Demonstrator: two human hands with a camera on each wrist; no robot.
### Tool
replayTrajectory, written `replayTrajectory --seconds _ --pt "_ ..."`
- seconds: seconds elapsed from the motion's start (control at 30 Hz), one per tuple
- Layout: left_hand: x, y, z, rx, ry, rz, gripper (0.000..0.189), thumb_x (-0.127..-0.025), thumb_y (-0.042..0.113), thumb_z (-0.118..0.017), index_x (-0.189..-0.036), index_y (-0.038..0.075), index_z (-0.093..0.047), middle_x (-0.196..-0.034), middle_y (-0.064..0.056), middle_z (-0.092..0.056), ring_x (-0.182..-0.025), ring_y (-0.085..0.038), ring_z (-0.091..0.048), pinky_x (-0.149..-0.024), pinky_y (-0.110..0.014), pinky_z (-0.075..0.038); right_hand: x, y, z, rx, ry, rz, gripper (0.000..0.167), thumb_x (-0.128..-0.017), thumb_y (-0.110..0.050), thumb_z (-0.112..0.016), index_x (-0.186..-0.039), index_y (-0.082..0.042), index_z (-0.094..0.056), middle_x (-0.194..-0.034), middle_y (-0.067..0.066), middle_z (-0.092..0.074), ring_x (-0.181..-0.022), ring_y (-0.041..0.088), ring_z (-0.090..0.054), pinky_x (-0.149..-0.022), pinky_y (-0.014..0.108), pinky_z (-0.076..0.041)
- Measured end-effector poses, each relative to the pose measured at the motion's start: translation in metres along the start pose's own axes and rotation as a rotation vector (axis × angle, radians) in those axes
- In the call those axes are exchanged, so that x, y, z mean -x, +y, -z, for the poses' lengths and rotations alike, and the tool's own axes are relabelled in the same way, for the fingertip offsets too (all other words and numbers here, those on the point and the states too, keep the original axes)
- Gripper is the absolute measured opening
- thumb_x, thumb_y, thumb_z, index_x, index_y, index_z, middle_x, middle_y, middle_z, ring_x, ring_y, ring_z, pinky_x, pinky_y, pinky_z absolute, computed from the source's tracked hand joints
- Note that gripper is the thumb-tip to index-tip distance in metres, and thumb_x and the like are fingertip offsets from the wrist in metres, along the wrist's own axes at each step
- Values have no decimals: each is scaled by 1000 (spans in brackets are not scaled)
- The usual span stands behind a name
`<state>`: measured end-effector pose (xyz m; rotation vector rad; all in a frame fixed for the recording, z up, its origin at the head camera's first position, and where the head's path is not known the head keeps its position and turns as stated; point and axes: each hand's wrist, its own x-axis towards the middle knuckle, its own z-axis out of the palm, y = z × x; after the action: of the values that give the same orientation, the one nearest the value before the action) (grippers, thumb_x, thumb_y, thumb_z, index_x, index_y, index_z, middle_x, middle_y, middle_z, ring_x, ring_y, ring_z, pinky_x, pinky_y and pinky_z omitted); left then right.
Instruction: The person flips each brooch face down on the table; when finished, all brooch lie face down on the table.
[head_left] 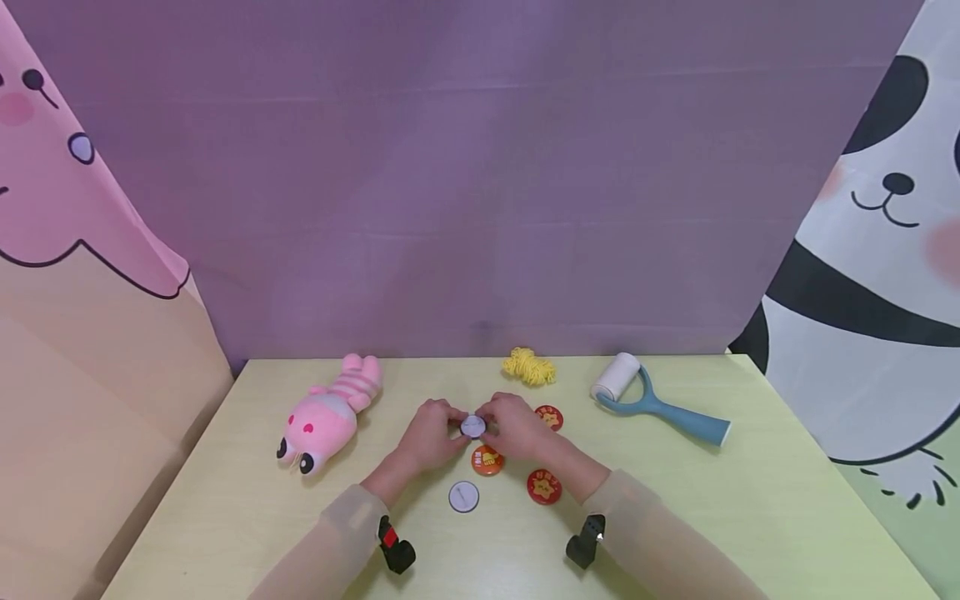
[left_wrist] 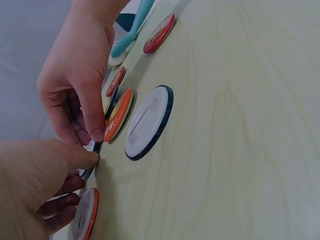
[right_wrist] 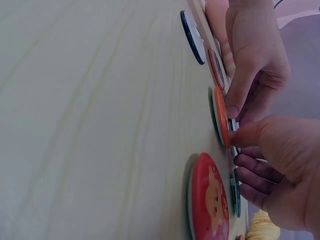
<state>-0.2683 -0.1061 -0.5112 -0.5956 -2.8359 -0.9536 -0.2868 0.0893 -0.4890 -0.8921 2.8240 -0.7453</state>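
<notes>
Between both hands is a round pin badge (head_left: 473,427), its pale back facing up. On its left side my left hand (head_left: 433,437) pinches the rim with thumb and fingers; from the other side my right hand (head_left: 517,427) does the same. In both wrist views the fingers partly hide this badge. Just in front of the hands lies an orange badge (head_left: 487,460), face up. Nearer to me is another badge (head_left: 463,497), pin side up. Two red badges with star designs, one near (head_left: 544,487) and one farther back (head_left: 550,417), lie by the right forearm.
A pink plush toy (head_left: 322,425) lies on the left of the table (head_left: 225,517). Yellow cord (head_left: 529,367) sits at the back edge. To the right rests a blue-handled lint roller (head_left: 667,408). Beside the left fingers, an orange-rimmed badge (left_wrist: 86,215) shows its back.
</notes>
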Motion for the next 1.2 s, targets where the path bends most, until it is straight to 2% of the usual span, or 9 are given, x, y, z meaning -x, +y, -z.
replayTrajectory --seconds 0.23,0.43,0.63,0.8,0.9,1.03,1.2 --pt "-2 2 2 6 -31 22 32 -88 13 -85 -115 -3 -80 -102 -12 -77 -95 -23 -61 -86 -36 -51 -1 -1 1 -28 -22 -47 27 -93 -11 -80 -119 -2 -78 -105 9 -73 -94 19 -57 -98 45 -56" --pt "-2 0 9 42 -47 35 32 -89 14 -83 -116 -2 -79 -106 -13 -77 -98 -25 -67 -90 -38 -58 2 -1 3 -47 -7 -58 30 -93 -11 -80 -122 -3 -77 -105 8 -69 -96 20 -62 -94 42 -60" --pt "1 2 14 54 -26 -8 28 -90 12 -82 -115 0 -81 -106 -11 -78 -96 -22 -69 -88 -36 -61 12 2 14 -16 59 -14 27 -92 -8 -78 -119 -7 -77 -104 5 -71 -95 19 -67 -86 37 -62" --pt "8 11 17 105 -66 -43 28 -90 10 -82 -116 0 -80 -107 -11 -78 -93 -21 -70 -85 -31 -61 21 3 23 7 81 55 23 -92 -7 -78 -115 -4 -77 -100 6 -73 -88 20 -70 -78 28 -60" --pt "13 18 17 112 -98 -73 29 -90 10 -81 -117 -2 -80 -109 -14 -79 -92 -21 -71 -84 -29 -61 28 1 27 10 69 78 22 -92 -8 -78 -114 -3 -77 -97 7 -73 -83 16 -68 -75 24 -58" --pt "21 24 15 97 -119 -100 31 -90 9 -82 -118 -3 -79 -112 -15 -80 -93 -24 -72 -84 -30 -62 39 -4 29 7 49 78 22 -93 -9 -77 -114 -2 -77 -96 8 -73 -82 17 -67 -75 28 -59" --pt "29 29 13 97 -126 -108 30 -89 5 -82 -117 -4 -79 -113 -16 -79 -91 -25 -72 -82 -31 -63 51 -9 26 23 26 72 21 -93 -9 -76 -114 -3 -77 -101 7 -76 -90 21 -70 -81 34 -62"
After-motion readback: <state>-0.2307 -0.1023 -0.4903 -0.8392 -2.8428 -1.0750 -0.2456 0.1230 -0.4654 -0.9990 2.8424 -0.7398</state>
